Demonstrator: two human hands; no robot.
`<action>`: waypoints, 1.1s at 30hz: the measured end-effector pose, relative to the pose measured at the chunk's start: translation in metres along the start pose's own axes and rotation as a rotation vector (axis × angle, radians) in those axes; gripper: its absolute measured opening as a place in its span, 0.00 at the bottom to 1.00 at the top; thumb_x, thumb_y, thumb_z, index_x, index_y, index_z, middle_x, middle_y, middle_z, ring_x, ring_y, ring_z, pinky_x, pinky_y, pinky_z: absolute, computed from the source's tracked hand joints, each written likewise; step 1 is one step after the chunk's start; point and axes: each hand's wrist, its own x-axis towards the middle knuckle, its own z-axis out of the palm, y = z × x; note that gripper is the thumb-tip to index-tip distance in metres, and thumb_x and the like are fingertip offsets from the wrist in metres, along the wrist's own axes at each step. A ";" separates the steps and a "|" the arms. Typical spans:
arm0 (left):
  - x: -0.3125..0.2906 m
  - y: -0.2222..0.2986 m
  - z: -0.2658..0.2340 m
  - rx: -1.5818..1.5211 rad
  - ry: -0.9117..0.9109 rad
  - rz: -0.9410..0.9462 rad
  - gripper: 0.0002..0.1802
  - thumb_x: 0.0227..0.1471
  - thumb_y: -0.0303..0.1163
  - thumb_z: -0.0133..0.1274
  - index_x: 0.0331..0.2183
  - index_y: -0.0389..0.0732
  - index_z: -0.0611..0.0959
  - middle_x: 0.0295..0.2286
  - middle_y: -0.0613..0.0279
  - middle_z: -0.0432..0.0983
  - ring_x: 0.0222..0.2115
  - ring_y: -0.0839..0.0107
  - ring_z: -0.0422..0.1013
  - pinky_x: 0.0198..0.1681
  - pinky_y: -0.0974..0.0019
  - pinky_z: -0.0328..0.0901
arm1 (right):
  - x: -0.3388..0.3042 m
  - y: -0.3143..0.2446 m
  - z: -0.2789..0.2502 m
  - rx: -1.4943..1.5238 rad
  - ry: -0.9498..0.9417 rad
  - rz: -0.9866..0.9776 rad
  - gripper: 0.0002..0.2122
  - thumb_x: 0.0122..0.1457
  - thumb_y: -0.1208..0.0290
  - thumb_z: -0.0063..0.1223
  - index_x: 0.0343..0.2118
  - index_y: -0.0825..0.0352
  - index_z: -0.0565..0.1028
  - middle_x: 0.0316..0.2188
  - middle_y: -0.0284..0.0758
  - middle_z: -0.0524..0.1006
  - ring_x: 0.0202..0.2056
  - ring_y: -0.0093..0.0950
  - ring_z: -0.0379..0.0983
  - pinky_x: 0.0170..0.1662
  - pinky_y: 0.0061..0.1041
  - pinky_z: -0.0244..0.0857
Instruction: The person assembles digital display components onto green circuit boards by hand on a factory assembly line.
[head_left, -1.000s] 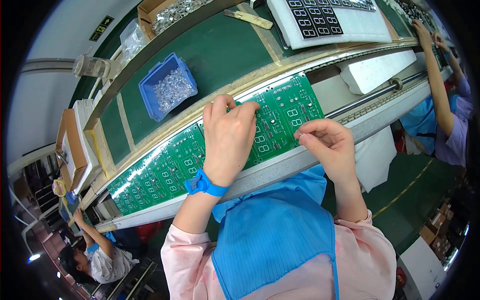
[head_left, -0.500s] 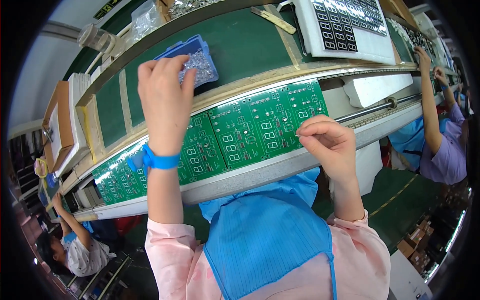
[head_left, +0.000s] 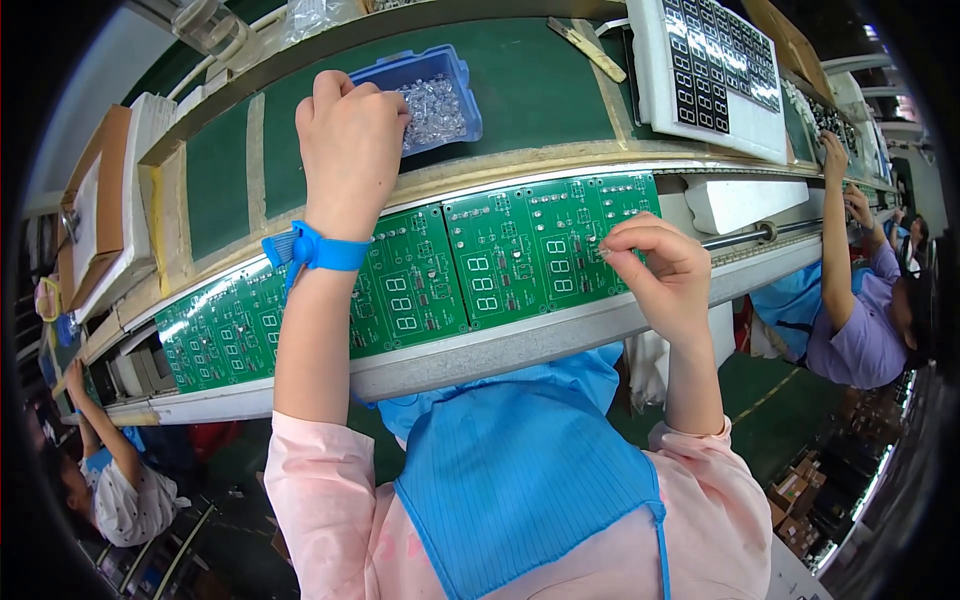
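Observation:
My left hand [head_left: 352, 145], with a blue strap around the wrist, is at the left side of a blue bin [head_left: 470, 105]. Its fingers are curled together, and their tips are partly hidden. Small clear components [head_left: 432, 110] fill the bin loosely. My right hand [head_left: 665, 270] pinches a tiny clear component [head_left: 603, 251] between thumb and forefinger, above the right part of a green circuit board [head_left: 515, 290]. A second green circuit board [head_left: 390, 335] lies against it on the left, partly behind my left forearm. White digit outlines and small mounted parts cover both boards.
A metal rail [head_left: 480, 358] runs along the near side of the boards. Behind them is a green bench top [head_left: 530, 90] with a flat tool [head_left: 588, 50]. Black digit displays [head_left: 700, 90] sit in white foam. Co-workers are at the far left and right [head_left: 850, 330].
My left hand has drawn its fingers together and shifted relative to the bin. The right hand keeps its pinch over the board. The whole view has shifted slightly.

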 end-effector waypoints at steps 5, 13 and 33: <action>-0.002 -0.004 -0.001 -0.099 0.162 0.021 0.06 0.46 0.31 0.59 0.29 0.43 0.86 0.27 0.63 0.80 0.40 0.60 0.69 0.42 0.56 0.62 | 0.002 -0.004 0.000 -0.018 -0.021 -0.028 0.06 0.51 0.88 0.57 0.31 0.72 0.79 0.31 0.38 0.80 0.35 0.26 0.76 0.39 0.21 0.69; -0.027 0.014 -0.037 -0.390 0.291 0.031 0.05 0.47 0.26 0.59 0.31 0.39 0.84 0.28 0.60 0.79 0.37 0.59 0.70 0.42 0.57 0.63 | 0.006 -0.009 -0.006 0.043 -0.092 -0.170 0.08 0.46 0.90 0.59 0.29 0.71 0.78 0.31 0.39 0.81 0.34 0.28 0.77 0.38 0.23 0.71; -0.091 0.034 -0.013 -0.786 0.105 -0.004 0.08 0.43 0.20 0.61 0.31 0.37 0.83 0.29 0.60 0.77 0.35 0.60 0.70 0.40 0.61 0.66 | 0.026 0.033 -0.012 -0.555 -0.057 -0.056 0.07 0.47 0.83 0.62 0.30 0.67 0.78 0.28 0.35 0.73 0.33 0.30 0.72 0.36 0.26 0.68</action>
